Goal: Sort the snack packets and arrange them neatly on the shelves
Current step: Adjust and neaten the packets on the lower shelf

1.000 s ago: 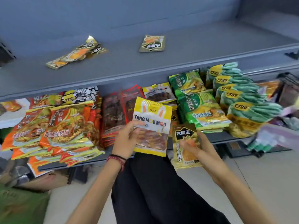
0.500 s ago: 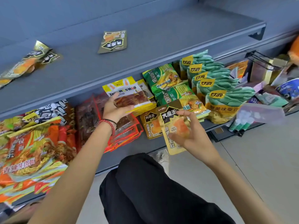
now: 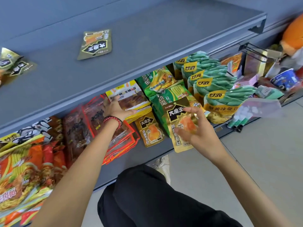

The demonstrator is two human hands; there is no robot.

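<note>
My left hand (image 3: 117,108) lies on a yellow TANG MOU MOU packet (image 3: 136,99) on the lower shelf (image 3: 152,151), fingers and thumb spread over its left and lower part. That packet sits on a stack between red packets (image 3: 96,122) and green noodle packs (image 3: 161,82). My right hand (image 3: 196,130) pinches a gold packet with black lettering (image 3: 177,112) at the shelf's front edge. A matching gold packet (image 3: 150,130) lies flat just left of it. Another (image 3: 95,44) lies on the upper shelf (image 3: 164,38), with more at its left end (image 3: 14,64).
Teal bean bags (image 3: 213,82) fill the lower shelf's right end. Orange noodle packs (image 3: 24,169) and black-and-white packs (image 3: 32,130) lie at the left. Past the shelf are a clear plastic bag (image 3: 262,107), a cup noodle tub (image 3: 285,79) and wire hooks (image 3: 255,48). My knee in black trousers (image 3: 155,194) is below.
My left hand carried the yellow packet from in front of me onto the lower shelf stack and pushed it further in. My right hand brought the gold packet up to the shelf edge.
</note>
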